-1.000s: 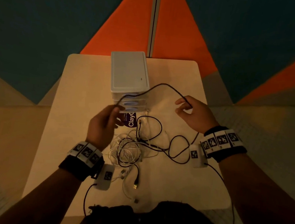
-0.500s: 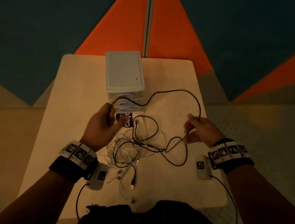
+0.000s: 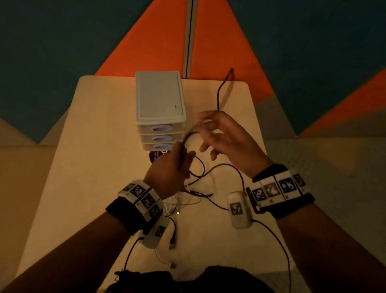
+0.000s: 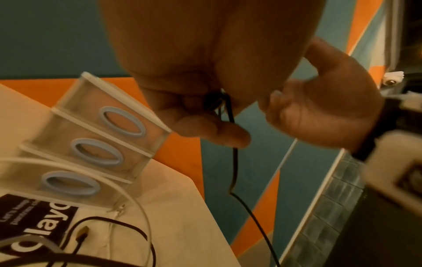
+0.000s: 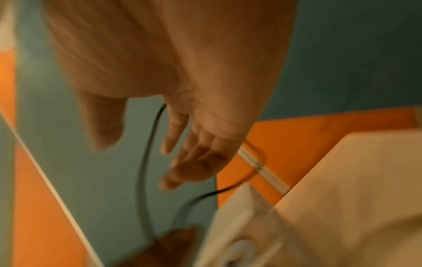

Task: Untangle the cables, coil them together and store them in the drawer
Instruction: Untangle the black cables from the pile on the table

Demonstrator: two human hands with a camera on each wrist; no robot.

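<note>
Above table (image 3: 106, 162) | left hand (image 3: 169, 167) pinches black cable (image 4: 234, 162), wrist-view only | right hand (image 3: 225, 139) spread

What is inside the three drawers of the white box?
All three drawers of the box are shut. Through their clear fronts, nothing shows inside; the back parts stay hidden. The cables lie on the table.

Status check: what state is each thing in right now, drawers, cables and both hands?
Drawers: all three closed.
Black cable: partly lifted, pinched by left hand.
White cables: on the table, not coiled.
Left hand: pinching black cable.
Right hand: fingers spread, cable running across them.
</note>
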